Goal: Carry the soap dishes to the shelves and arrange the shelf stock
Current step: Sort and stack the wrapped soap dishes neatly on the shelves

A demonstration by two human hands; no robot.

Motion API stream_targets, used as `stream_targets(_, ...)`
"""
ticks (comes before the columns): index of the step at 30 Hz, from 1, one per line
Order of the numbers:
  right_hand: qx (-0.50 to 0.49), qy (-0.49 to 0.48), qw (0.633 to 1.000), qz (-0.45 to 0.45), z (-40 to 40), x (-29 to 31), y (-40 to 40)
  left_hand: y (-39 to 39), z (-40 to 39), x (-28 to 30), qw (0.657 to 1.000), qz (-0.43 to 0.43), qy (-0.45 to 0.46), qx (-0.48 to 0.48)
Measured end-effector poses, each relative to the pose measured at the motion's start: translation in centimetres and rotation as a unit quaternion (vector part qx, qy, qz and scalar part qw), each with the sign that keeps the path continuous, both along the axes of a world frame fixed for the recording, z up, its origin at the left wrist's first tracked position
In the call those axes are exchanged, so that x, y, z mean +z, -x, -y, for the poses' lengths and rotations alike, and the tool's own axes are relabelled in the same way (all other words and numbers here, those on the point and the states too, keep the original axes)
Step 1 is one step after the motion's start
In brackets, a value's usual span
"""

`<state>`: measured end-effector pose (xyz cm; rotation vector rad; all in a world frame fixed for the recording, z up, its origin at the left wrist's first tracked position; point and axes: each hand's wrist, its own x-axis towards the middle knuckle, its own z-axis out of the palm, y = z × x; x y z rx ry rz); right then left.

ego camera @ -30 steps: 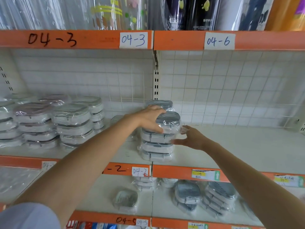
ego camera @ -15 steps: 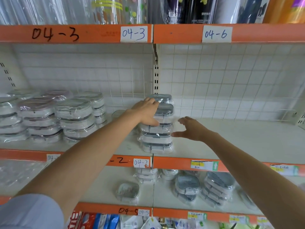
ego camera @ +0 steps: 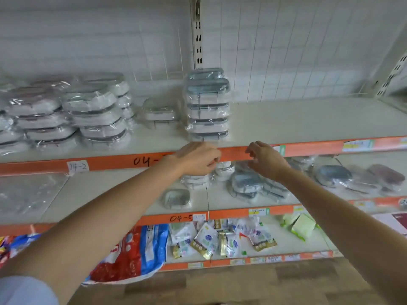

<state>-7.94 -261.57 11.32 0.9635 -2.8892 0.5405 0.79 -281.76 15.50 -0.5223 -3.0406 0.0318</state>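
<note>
Both hands hang in front of the orange shelf edge (ego camera: 237, 150), holding nothing: the left hand (ego camera: 198, 159) and right hand (ego camera: 266, 160) have loosely curled fingers. The stack (ego camera: 208, 106) of soap dishes stands free on the upper shelf, squared near the front, probably for easy reach. More dishes (ego camera: 246, 183) lie below, likely next.

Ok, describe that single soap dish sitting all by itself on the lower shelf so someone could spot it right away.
Find the lower shelf, the one whose orange edge reads 04-5. Near its front, below the left hand, lies the single soap dish in clear wrap. It lies flat and alone, with bare shelf to its left, whereas the other dishes on that shelf sit in piles behind and to its right.
</note>
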Motion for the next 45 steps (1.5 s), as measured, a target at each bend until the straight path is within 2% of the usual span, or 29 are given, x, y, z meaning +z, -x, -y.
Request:
stream_targets(7,0.019,-0.142,0.985,0.099,-1.3,-9.9,-2.8,-2.8,2.1,-12.0,0.98,0.189,0.001,0.065)
stream_targets(14,-0.021,-0.169,0.978,0.119,-0.6,-20.3,1.6,-1.1,7.4,-25.0,0.946,0.238,0.007,0.218)
stream_targets(21,-0.039,-0.163,0.983,0.072,1.6,-27.1,9.7,5.0,12.3,-32.8,0.926,0.222,0.035,0.304)
stream_targets(31,-0.046,-0.258,0.963,0.067,3.5,-29.5,14.6,8.9,12.6,-35.2,0.931,0.226,0.063,0.279)
stream_targets(35,-0.029,-0.279,0.96,0.014,3.3,-28.9,14.6,8.9,11.9,-34.7,0.941,0.211,0.047,0.262)
stream_targets(40,-0.012,-0.28,0.96,0.018,3.3,-26.1,11.7,7.2,10.5,-31.8,0.944,0.228,0.02,0.238)
stream_targets(45,-0.011,-0.221,0.97,0.1,3.0,-21.4,5.8,3.5,9.0,-25.3,0.933,0.278,-0.024,0.225)
